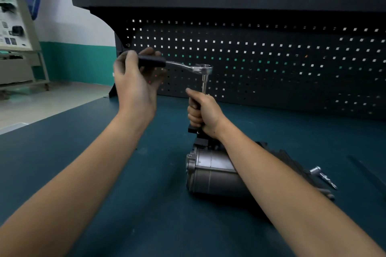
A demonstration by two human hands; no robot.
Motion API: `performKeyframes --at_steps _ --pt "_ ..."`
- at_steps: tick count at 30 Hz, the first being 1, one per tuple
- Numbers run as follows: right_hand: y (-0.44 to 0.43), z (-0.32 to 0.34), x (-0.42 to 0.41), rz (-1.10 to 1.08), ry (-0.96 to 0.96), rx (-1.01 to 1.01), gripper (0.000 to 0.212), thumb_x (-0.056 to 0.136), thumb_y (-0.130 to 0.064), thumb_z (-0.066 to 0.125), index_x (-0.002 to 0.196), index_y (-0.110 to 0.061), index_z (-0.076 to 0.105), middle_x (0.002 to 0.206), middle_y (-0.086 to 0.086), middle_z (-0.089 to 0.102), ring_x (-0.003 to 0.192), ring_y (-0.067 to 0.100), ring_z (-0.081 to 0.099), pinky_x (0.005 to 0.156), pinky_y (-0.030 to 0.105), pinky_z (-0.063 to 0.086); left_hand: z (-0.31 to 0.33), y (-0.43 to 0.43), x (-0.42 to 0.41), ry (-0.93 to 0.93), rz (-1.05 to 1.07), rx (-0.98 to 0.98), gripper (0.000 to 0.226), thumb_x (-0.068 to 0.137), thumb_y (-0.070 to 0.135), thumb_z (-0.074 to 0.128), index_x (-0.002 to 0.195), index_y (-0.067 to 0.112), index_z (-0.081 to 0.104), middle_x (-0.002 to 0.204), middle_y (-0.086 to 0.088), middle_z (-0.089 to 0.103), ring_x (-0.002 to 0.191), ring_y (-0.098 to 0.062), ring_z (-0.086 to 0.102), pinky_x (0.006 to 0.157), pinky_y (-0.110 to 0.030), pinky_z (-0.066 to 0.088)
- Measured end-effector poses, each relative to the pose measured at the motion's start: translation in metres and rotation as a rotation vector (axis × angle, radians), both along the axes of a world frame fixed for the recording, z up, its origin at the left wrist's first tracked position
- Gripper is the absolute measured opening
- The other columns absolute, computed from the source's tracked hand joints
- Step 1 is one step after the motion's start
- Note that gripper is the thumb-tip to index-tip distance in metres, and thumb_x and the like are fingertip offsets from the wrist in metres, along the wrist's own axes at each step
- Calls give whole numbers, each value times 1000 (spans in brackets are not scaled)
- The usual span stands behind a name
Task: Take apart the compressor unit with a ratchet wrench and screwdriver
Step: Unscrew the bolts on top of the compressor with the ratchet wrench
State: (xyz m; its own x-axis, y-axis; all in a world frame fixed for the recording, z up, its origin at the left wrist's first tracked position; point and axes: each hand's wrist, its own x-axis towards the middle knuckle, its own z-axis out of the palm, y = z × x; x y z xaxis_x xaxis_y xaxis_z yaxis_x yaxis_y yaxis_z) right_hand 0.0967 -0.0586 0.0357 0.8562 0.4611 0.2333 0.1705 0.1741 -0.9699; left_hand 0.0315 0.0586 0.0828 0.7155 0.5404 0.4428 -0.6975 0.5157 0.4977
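Two bare forearms reach in from 7 and 5 o'clock over the dark green bench top (94, 183), with a black pegboard (271, 58) standing along its far edge at 12 o'clock. The left hand (135, 83) is raised at 10 o'clock from the middle of the view, its back toward the camera. Its fingers and thumb are wrapped round the black handle of the ratchet wrench (183, 65). The right hand (205, 113) sits lower, near the middle of the view, thumb on top. Its fingers are curled in a tight fist round a dark upright piece (196, 104); the fist hides what that piece is.

At 5 o'clock from that fist the compressor unit (211, 173) lies on its side on the bench top, partly under the right forearm. It is a dull silver-grey cylinder with faint seams round its body and a bolted end flange facing 9 o'clock. A black bracket (195, 129) sits at its far end, just below the right hand.

The wrench is held level, with its handle pointing to 9 o'clock and its chrome head at 3 o'clock. A thin chrome shaft (205, 82) drops from the head straight into the top of the right fist. At 3 o'clock from the compressor unit, a few small loose metal bits (324, 176) lie on the bench top.
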Motion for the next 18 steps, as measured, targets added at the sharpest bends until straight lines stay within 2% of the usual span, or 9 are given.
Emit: performKeyframes --at_steps 4,7,10,12,14,16,18 --pt "2 0 -1 -25 -16 -23 46 97 -28 42 53 -18 29 35 -8 22 31 8 17 37 16 17 -29 -11 -47 -145 228 420 11 88 24 49 90 23 38 94 8 66 96 -14 63 77 -32 53" --pt "3 -2 -2 -82 -42 -15 44 96 -26 44 54 -17 32 36 -9 24 32 8 20 38 17 19 -30 -2 -45 -150 402 682 9 90 20 45 88 24 37 95 7 61 97 -11 58 85 -34 51" --pt "6 -4 -5 -207 -208 35 31 95 -21 48 65 -13 45 36 -9 34 34 7 32 39 18 30 -21 6 -33 -153 638 802 20 90 7 37 86 26 36 92 5 55 88 0 54 83 -17 41" --pt "8 -4 -6 -245 -280 114 24 96 -19 47 73 -13 50 39 -9 39 37 5 36 39 17 33 -21 8 -26 -179 657 794 22 88 4 36 85 26 36 90 4 55 86 -3 54 82 -15 39" --pt "8 -1 -8 -235 -247 169 31 96 -22 46 66 -13 46 40 -11 34 35 3 31 36 16 27 -20 12 -16 -199 593 733 19 87 5 34 84 24 37 87 4 57 84 -3 56 81 -18 41" --pt "6 1 -8 -215 -187 161 42 97 -26 45 58 -13 40 37 -12 31 32 4 26 35 17 21 -14 20 -3 -140 414 577 14 87 10 34 84 22 37 79 6 63 78 -4 60 73 -21 46" --pt "6 3 -9 -184 -172 111 47 97 -28 44 54 -13 37 36 -10 29 31 6 23 37 16 17 -7 29 19 7 188 333 12 92 10 33 88 19 40 71 8 67 66 -8 64 59 -24 46"
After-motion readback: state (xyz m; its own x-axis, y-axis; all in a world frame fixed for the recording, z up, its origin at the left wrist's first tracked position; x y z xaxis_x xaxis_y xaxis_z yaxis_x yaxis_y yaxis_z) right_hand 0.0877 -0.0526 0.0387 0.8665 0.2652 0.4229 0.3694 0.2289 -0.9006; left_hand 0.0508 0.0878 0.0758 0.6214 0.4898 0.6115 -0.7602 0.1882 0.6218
